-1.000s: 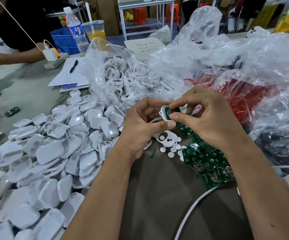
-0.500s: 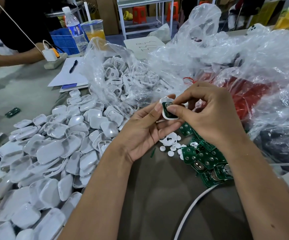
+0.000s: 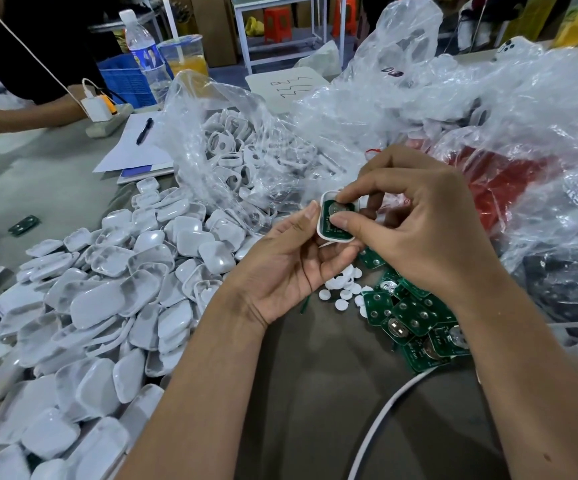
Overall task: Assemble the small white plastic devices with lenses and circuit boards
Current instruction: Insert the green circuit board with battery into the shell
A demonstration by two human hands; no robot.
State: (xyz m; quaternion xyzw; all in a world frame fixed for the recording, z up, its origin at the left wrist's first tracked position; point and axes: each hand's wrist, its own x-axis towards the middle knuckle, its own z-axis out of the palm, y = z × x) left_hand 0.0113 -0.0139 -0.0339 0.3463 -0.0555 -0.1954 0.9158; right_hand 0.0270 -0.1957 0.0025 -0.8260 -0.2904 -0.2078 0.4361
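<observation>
I hold a small white case [image 3: 325, 216] up between my two hands, above the surface [image 3: 315, 393], my left hand [image 3: 291, 268] cradling it from below with fingers curled round its edge while my right hand [image 3: 415, 223] pinches the green circuit board [image 3: 338, 220] sitting inside it with thumb and forefinger. Just below my hands lie loose white round lenses [image 3: 341, 289] and a heap of green boards [image 3: 415, 323]. A big pile of white shells [image 3: 107, 296] spreads to my left, beside a clear bag of ring-shaped white parts [image 3: 239, 157].
</observation>
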